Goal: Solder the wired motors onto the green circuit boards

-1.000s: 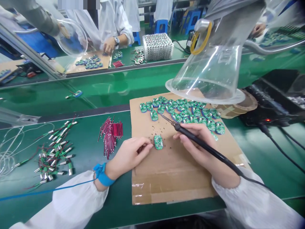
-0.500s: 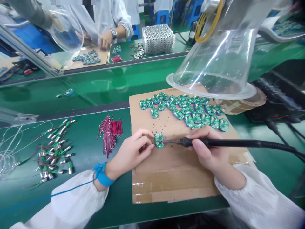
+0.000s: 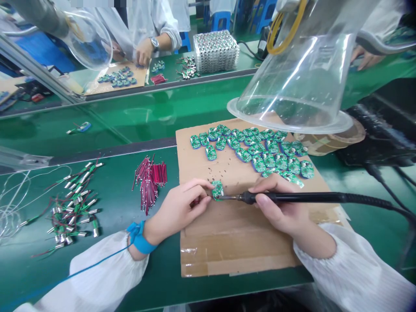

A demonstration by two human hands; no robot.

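Circuit board, single: is lying (image 3: 217, 189) on the cardboard sheet (image 3: 234, 242), left of its middle, well apart from near and far edges.
Left hand: is resting (image 3: 182, 203) over the sheet's left edge, index fingertip touching the board's left side; whether this grip is pinching anything is hidden.
Right hand: is holding (image 3: 282, 208) a soldering iron (image 3: 292, 197), its grip pinching the black handle; the tip is meeting the board's lower part, the cord trailing rightward.
Open room: bare cardboard is showing between board and near edge, a tape band running along that edge; the right sleeve is crossing the near-right corner.
Batch of boards: is crowding (image 3: 255, 149) the sheet's far half, spreading toward the right edge.
Bench: is showing green (image 3: 156, 277), a narrow strip running before the sheet's near edge.
Left of sheet: red wires (image 3: 150, 184) are lying bundled near its left edge; metal-ended parts (image 3: 69, 203) are heaping farther left.
Far-right corner: a clear hood (image 3: 292, 86) is hanging above; a black box (image 3: 380, 125) is standing beyond.
Room: across the divider a co-worker's hand (image 3: 144, 54) is working near a tray stack (image 3: 216, 52); blue stools (image 3: 221, 21) are standing behind.
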